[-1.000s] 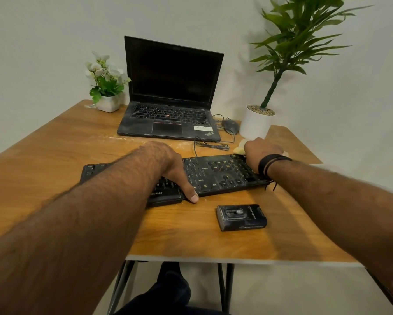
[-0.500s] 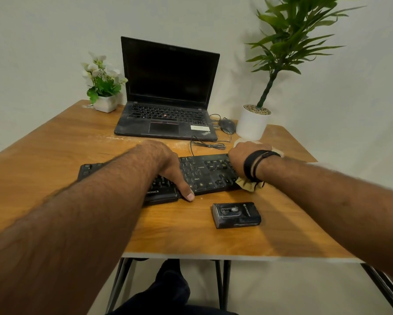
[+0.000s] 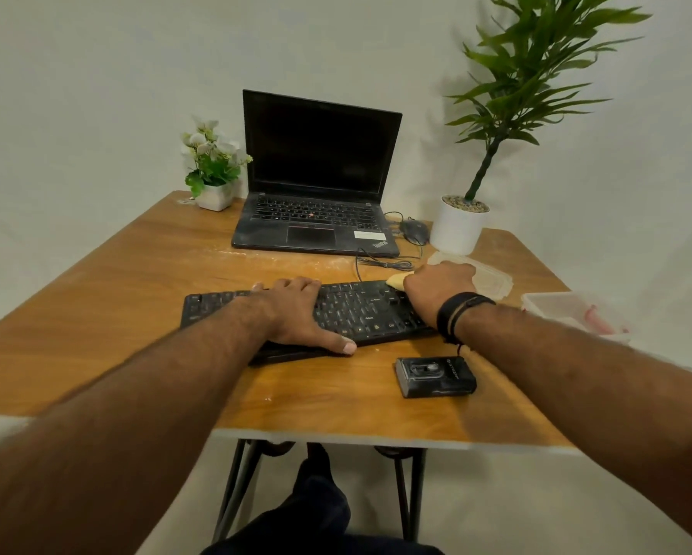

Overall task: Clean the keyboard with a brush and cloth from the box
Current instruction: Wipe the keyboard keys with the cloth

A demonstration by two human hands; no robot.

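Observation:
A black keyboard (image 3: 360, 310) lies across the middle of the wooden table (image 3: 116, 274). My left hand (image 3: 296, 314) rests flat on its middle keys, thumb at the front edge, holding it down. My right hand (image 3: 436, 286) grips a yellow cloth (image 3: 395, 280) and presses it on the keyboard's far right corner; only a bit of cloth shows past the fingers. At the table's right edge stands a clear plastic box (image 3: 556, 304) with a pink-handled brush (image 3: 594, 316) inside.
A clear lid (image 3: 492, 280) lies behind my right hand. A small black case (image 3: 436, 376) sits in front of the keyboard. At the back are an open laptop (image 3: 316, 218), a mouse (image 3: 414, 231) with cable, a tall potted plant (image 3: 458, 226) and a small flower pot (image 3: 214, 196).
My right hand slid the cloth from the keyboard's near right edge back up to its far right corner. My left hand stayed on the keys. The view widened, showing the box.

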